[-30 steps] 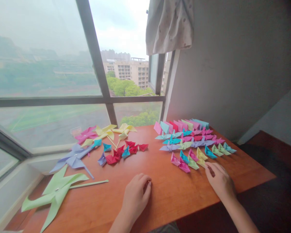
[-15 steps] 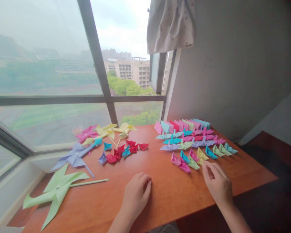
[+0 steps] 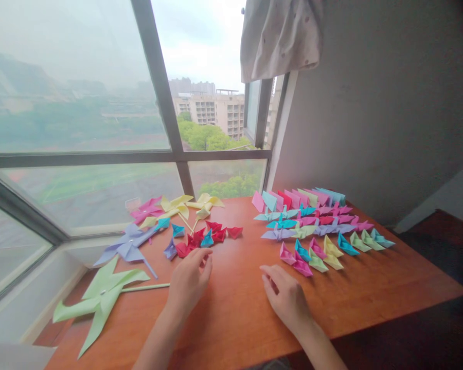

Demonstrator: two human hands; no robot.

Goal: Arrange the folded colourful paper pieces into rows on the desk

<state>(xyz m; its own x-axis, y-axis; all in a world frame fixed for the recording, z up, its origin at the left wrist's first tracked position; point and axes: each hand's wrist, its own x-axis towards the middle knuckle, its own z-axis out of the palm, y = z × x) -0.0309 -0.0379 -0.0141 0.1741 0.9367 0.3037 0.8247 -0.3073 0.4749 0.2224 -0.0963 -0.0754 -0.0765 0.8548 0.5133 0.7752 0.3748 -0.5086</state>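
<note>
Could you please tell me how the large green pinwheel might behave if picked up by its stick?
The green pinwheel would probably feel light for its size, since its blades look like folded paper. Those broad, thin blades may bend if squeezed. Lifted by the slim stick, it could tip toward its wider bladed end.

there are five pinwheels [image 3: 103,294], roughly eleven boats [image 3: 317,263] at right, and one curtain [image 3: 280,43].

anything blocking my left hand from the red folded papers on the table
Nothing visible stands between your left hand and the nearest red folded papers, just beyond it. A small blue folded paper sits among them, beside rather than clearly in the way.
</note>
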